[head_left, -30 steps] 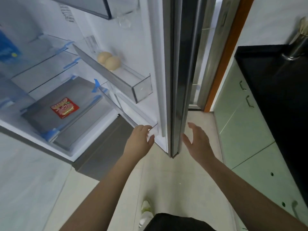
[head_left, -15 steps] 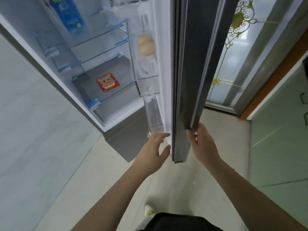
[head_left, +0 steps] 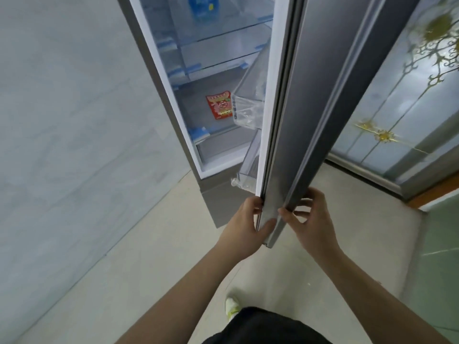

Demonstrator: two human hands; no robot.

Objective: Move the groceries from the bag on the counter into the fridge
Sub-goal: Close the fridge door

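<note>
At lower centre of the frame, the left hand [head_left: 244,219] and right hand [head_left: 311,217] are both gripping the bottom edge of the fridge door [head_left: 308,115], fingers curled round it. Neither is carrying groceries, and no bag or counter is showing, so I cannot tell how much is left; the door's narrow gap suggests closing. Inside the fridge [head_left: 159,70], a red packet [head_left: 219,106] is lying on the lower shelf and a blue carton [head_left: 201,6] is standing at top centre.

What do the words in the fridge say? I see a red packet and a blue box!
Red packet on the lower shelf: printed characters, too blurred to read.
Blue carton on the upper shelf: white print and a yellow dot, too blurred to read.
Clear plastic wrap on the door bin: a strip of tiny print, too small to read.
</note>
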